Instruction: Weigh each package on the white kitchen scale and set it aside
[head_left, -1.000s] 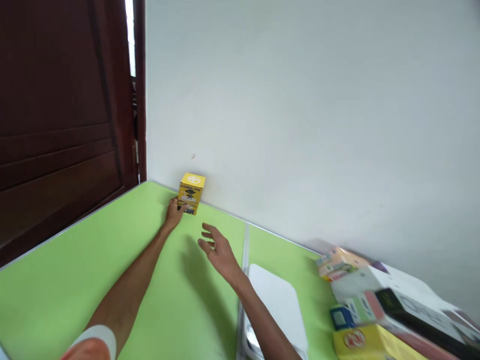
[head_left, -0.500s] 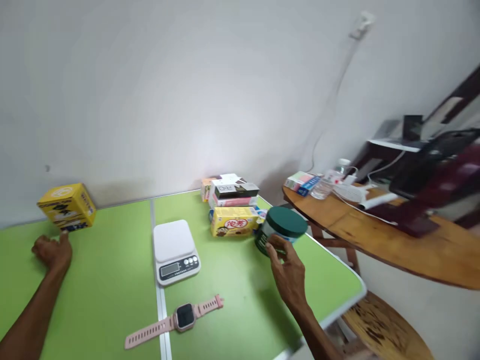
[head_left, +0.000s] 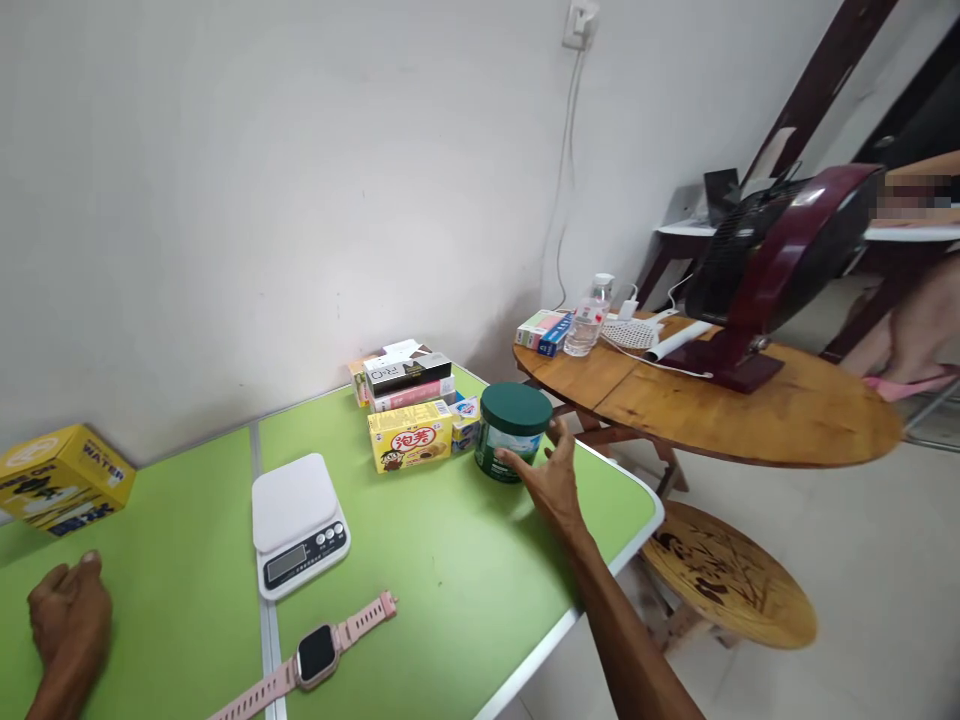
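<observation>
My right hand (head_left: 551,475) is around the lower right side of a dark green lidded jar (head_left: 516,418), thumb in front and fingers at the far side. The jar stands upright at the right of the green table. My left hand (head_left: 71,610) rests on the table at the far left with its fingers curled in, nothing visible in them. Just beyond it is a yellow box (head_left: 67,478). Between the hands lie a white kitchen scale (head_left: 296,505) and a pink-strapped smartwatch (head_left: 316,655).
Left of the jar are a yellow snack box (head_left: 410,436), a small blue-and-yellow box (head_left: 465,424) and stacked cartons (head_left: 409,373). A round wooden table (head_left: 600,385) at right bears a water bottle (head_left: 589,318) and a dark red fan (head_left: 780,260). A wooden stool (head_left: 727,580) stands below.
The view has swung right. The jar, tilted with a shadow below it before, now stands level on the table, my right hand at its right side. My left hand appears farther from the yellow box.
</observation>
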